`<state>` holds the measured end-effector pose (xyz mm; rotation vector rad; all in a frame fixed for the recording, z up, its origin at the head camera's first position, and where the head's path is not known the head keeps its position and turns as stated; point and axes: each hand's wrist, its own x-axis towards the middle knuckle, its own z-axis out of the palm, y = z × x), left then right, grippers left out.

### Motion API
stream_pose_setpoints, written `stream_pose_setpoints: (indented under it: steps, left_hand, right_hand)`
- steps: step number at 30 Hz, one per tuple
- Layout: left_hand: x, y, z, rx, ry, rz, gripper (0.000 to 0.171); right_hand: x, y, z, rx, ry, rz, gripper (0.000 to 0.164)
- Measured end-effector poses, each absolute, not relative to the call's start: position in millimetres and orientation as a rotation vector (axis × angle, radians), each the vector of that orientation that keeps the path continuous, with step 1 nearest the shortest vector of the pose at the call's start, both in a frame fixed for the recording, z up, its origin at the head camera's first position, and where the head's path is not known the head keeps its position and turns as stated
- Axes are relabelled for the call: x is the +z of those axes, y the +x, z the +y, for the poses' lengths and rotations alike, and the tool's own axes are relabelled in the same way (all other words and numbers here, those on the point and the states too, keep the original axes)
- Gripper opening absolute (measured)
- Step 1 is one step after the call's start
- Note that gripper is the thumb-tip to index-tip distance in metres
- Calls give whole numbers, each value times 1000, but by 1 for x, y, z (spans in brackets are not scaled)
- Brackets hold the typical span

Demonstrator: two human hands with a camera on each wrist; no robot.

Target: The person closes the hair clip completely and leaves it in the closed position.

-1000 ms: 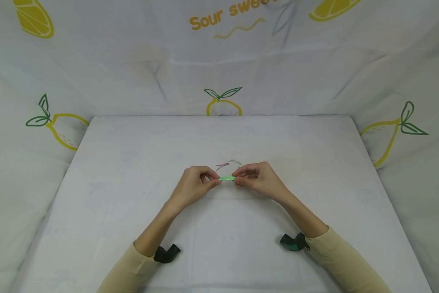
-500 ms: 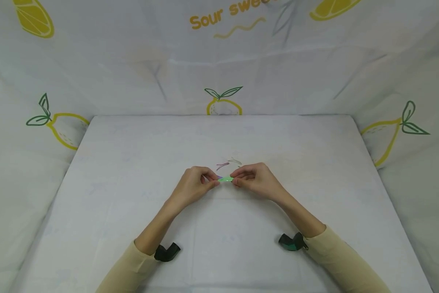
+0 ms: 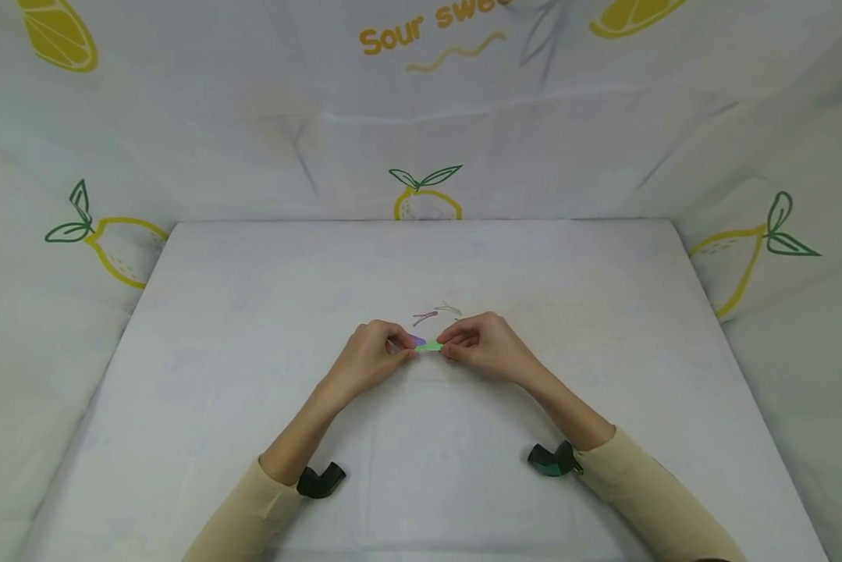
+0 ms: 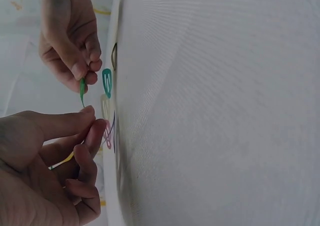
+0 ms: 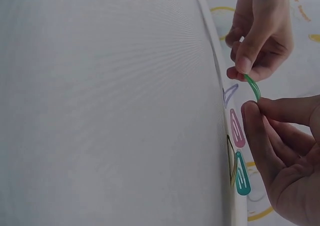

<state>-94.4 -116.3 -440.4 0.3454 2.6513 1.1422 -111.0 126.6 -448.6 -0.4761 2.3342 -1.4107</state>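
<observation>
A green snap hair clip [image 3: 429, 346] is held level above the table between both hands. My left hand [image 3: 371, 357] pinches its left end between thumb and fingertips, and my right hand [image 3: 487, 349] pinches the other end. Seen from the right wrist, the green clip [image 5: 253, 87] is slim and slightly bowed, its ends covered by the fingertips. Just beyond it, a purple hair clip [image 3: 417, 340] lies partly behind my left fingers. Farther back are a pink hair clip [image 3: 425, 318] and an olive one [image 3: 449, 310].
A teal hair clip [image 5: 242, 173] shows in the right wrist view near the pink clip [image 5: 237, 128]; in the head view my right hand hides it. White cloth covers the table [image 3: 421, 468], and lemon-printed cloth walls [image 3: 421, 117] rise at the back and sides.
Both hands have shifted slightly left with the green clip, the right hand more, bringing them a bit closer together. More of the purple clip now shows behind it.
</observation>
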Motion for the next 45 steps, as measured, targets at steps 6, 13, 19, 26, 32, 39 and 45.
stream_pose_setpoints:
  steps: [6,13,19,26,32,39,45]
  left_hand:
    - [-446,-99,-120,1152,371,2642,4]
    - [-450,-103,-126,1204,360,2585,4]
    - [-454,-106,-127,1210,352,2560,4]
    - [-457,-107,-126,1188,354,2563,4]
    - [-458,-107,-126,1180,343,2556,4]
    - [-458,-106,-125,1177,334,2547,4]
    - [-456,-105,-126,1182,327,2531,4]
  right_hand:
    - [-451,-113,124,-1385,-458,2334,13]
    - [-451,-115,121,-1347,-450,2331,12]
    - [-449,-115,118,-1297,-447,2338,13]
    - [-452,-116,118,-1266,-489,2343,13]
    - [-452,-117,117,-1240,-490,2363,12]
    - [-451,-116,115,-1212,-509,2400,11]
    - [-450,-115,113,-1202,-505,2414,12]
